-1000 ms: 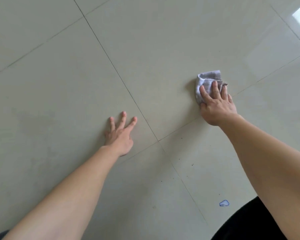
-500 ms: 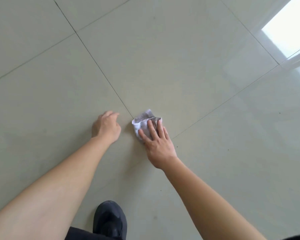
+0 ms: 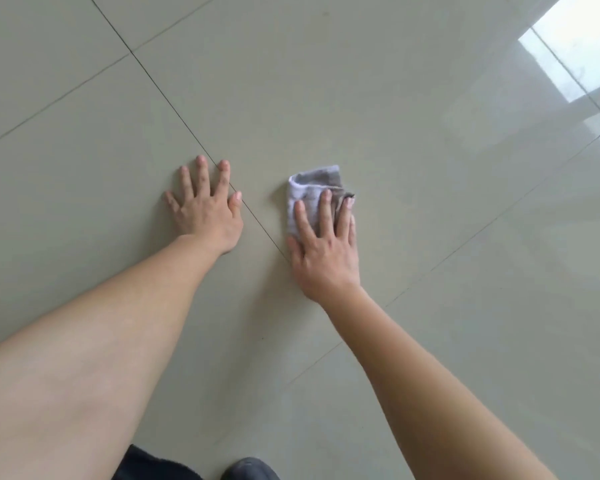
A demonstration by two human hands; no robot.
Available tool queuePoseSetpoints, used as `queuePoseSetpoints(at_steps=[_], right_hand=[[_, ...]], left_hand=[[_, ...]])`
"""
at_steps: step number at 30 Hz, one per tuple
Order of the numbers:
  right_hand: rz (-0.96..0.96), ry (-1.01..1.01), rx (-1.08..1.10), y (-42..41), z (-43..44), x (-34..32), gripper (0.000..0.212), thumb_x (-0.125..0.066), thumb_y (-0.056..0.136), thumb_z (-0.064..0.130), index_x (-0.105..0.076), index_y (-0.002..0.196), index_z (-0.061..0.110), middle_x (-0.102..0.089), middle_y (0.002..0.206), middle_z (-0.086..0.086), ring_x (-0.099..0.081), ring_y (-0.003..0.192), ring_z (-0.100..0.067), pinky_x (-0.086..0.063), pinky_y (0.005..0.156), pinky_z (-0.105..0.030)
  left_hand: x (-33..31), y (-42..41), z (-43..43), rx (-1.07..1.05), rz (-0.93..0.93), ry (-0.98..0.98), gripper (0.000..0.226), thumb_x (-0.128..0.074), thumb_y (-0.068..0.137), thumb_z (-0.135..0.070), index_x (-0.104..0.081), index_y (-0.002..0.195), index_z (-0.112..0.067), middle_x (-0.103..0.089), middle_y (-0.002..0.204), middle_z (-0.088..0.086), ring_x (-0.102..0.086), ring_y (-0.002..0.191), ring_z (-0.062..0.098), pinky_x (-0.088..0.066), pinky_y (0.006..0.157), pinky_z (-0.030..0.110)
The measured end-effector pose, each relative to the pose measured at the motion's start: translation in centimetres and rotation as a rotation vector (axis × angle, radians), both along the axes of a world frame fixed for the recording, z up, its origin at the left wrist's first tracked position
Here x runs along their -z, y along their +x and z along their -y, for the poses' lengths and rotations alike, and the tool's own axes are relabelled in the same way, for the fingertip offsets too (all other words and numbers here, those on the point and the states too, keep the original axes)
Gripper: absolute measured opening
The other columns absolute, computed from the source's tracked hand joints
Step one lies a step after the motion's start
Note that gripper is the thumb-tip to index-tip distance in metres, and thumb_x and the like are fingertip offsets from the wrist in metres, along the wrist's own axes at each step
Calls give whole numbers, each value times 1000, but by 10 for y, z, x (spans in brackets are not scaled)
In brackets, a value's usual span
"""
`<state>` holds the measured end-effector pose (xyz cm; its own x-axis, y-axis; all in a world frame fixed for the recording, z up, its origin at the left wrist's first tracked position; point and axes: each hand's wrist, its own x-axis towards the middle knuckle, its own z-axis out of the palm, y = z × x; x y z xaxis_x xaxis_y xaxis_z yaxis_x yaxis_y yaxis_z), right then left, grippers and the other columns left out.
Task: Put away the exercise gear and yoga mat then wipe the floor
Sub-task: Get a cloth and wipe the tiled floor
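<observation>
A folded grey-and-white cloth (image 3: pixel 312 183) lies on the pale tiled floor (image 3: pixel 343 91). My right hand (image 3: pixel 324 249) presses flat on the cloth's near half, fingers straight and spread. Beside it to the left, my left hand (image 3: pixel 207 211) rests flat on the floor with fingers spread, straddling a dark grout line. The two hands are a short gap apart. No exercise gear or yoga mat is in view.
Dark grout lines (image 3: pixel 153 81) cross the tiles. A bright window reflection (image 3: pixel 579 46) glares at the top right. A dark shoe (image 3: pixel 250 470) and dark clothing (image 3: pixel 153 465) show at the bottom edge.
My right hand slid the cloth left toward my left hand, and now sits a little right of it. My left hand curled half a second ago and has since spread flat again.
</observation>
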<state>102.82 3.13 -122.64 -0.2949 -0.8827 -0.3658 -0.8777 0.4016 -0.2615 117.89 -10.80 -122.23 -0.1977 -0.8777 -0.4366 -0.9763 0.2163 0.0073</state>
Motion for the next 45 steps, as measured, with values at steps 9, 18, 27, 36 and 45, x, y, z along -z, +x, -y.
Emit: queuePoseSetpoints(at_steps=[9,18,27,36,45], right_hand=[[-10,201,-142,1,8,-27,65,-28,103,55,-3,160,36,13,168,-10,19,150,-44,0,125,-50],[-92,210,-206,-99,110,-20,77,-30,93,75,0,157,46,15,168,-2,18,152,-36,7,124,-51],[55,-56,-391,22,84,4,61,-30,102,52,-22,159,33,-2,168,-13,12,151,-46,-3,123,-54],[-147,15,-208,-149,132,1,67,-19,96,69,-13,158,44,0,169,2,3,155,-30,0,123,-54],[-64,-120,-224,-46,153,10,57,-26,105,48,-21,159,32,-8,168,-13,8,152,-45,-1,124,-54]], left_hand=[[-18,0,12,28,9,156,58,-18,103,-42,9,154,-37,21,163,-1,14,150,32,-9,118,61],[-17,7,17,93,63,88,59,-16,102,-48,11,154,-38,17,164,-3,9,151,29,-20,117,55],[-20,53,45,-134,-147,-151,55,-34,102,-23,-20,156,-18,-10,164,10,-13,150,31,-24,114,48],[-18,53,78,-174,-53,-16,61,-22,104,-43,1,157,-23,14,164,7,11,151,27,-5,119,56],[13,33,78,-212,-112,11,65,-20,103,-45,14,155,-24,26,161,6,25,148,23,14,115,56]])
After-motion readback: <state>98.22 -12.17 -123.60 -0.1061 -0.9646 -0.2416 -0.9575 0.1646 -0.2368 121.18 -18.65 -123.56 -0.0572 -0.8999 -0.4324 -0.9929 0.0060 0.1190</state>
